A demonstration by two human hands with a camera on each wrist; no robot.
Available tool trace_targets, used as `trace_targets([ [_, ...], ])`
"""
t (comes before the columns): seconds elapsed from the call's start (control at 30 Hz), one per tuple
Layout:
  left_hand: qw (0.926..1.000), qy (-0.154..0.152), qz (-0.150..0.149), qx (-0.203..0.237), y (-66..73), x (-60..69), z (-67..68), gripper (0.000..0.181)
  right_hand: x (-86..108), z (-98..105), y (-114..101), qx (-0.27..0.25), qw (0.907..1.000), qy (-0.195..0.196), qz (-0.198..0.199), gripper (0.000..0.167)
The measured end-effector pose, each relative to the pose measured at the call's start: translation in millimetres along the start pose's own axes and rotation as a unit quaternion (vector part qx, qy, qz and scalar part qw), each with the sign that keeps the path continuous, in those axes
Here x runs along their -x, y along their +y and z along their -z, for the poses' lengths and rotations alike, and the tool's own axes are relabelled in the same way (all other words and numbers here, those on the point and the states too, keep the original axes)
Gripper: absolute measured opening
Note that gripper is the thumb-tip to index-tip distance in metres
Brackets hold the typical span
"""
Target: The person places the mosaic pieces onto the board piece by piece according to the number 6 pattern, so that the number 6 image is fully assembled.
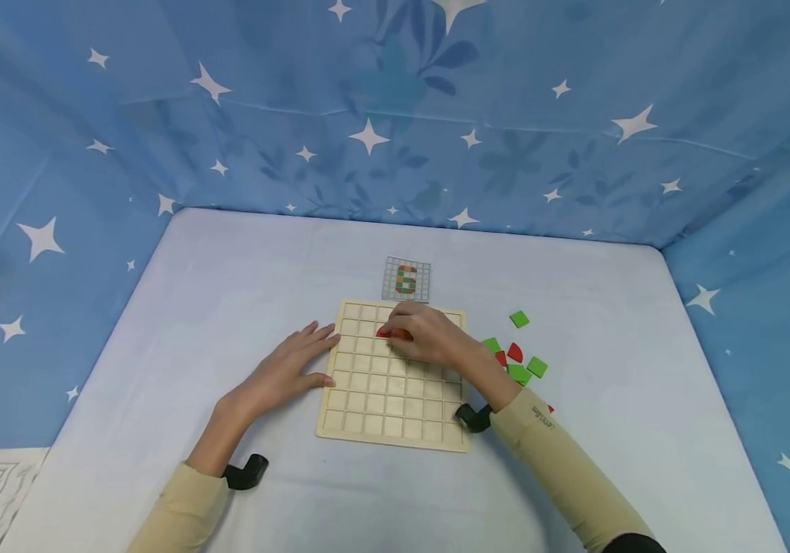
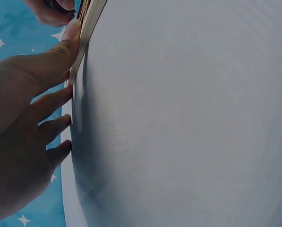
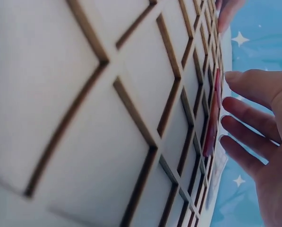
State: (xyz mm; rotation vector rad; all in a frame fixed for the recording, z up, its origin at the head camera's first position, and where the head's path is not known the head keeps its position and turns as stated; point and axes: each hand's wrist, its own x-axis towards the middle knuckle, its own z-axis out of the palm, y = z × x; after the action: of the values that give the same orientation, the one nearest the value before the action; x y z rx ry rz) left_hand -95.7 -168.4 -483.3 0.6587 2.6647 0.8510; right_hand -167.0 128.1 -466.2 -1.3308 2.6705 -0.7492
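Observation:
A pale wooden grid board lies on the white table. My left hand rests at its left edge, fingers spread and fairly straight, with the thumb and fingertips against the rim in the left wrist view. My right hand is over the upper part of the grid. Its fingertips are right by red pieces that lie on the board in the right wrist view. There its thumb and fingers stand apart, with nothing seen between them. The hand partly hides these pieces in the head view.
A small gridded card with a red, orange and green figure lies beyond the board. To the right are loose green squares and red quarter-round pieces, some overlapping. A blue star-patterned curtain borders the table.

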Motion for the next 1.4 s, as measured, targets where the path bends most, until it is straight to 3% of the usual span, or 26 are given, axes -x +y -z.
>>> trace_targets([
  [0.2, 1.0000, 0.001, -0.007, -0.005, 1.3, 2.5, -0.2, 0.074, 15.3, 4.7, -1.3, -0.037, 0.9979, 0.024, -0.047, 0.015],
  [0.5, 0.9999, 0.001, -0.015, -0.007, 1.4, 1.0, 0.0, 0.073, 48.3, 16.3, 9.6, -0.069, 0.9887, 0.105, -0.082, 0.023],
  [0.63, 1.0000, -0.007, -0.001, -0.003, 0.1, 1.4, 1.3, 0.075, 61.6, 20.9, 15.3, -0.079, 0.9842, 0.119, -0.105, 0.027],
  [0.73, 0.9998, -0.012, 0.014, 0.002, -1.0, 2.0, 2.6, 0.076, 71.1, 24.6, 18.8, -0.074, 0.9819, 0.121, -0.125, 0.030],
  [0.93, 0.9997, -0.016, 0.012, 0.014, -1.0, 0.0, -0.3, 0.075, 97.2, 32.3, 24.1, -0.056, 0.9731, 0.123, -0.187, 0.031],
  [1.23, 0.9997, -0.012, 0.015, 0.017, -2.0, -1.7, -1.7, 0.074, 117.8, 37.4, 39.9, -0.036, 0.9635, 0.135, -0.228, 0.031],
  [1.4, 0.9996, -0.012, 0.018, 0.016, -0.8, -1.5, -1.1, 0.075, 128.3, 39.1, 50.2, -0.026, 0.9501, 0.159, -0.267, 0.032],
])
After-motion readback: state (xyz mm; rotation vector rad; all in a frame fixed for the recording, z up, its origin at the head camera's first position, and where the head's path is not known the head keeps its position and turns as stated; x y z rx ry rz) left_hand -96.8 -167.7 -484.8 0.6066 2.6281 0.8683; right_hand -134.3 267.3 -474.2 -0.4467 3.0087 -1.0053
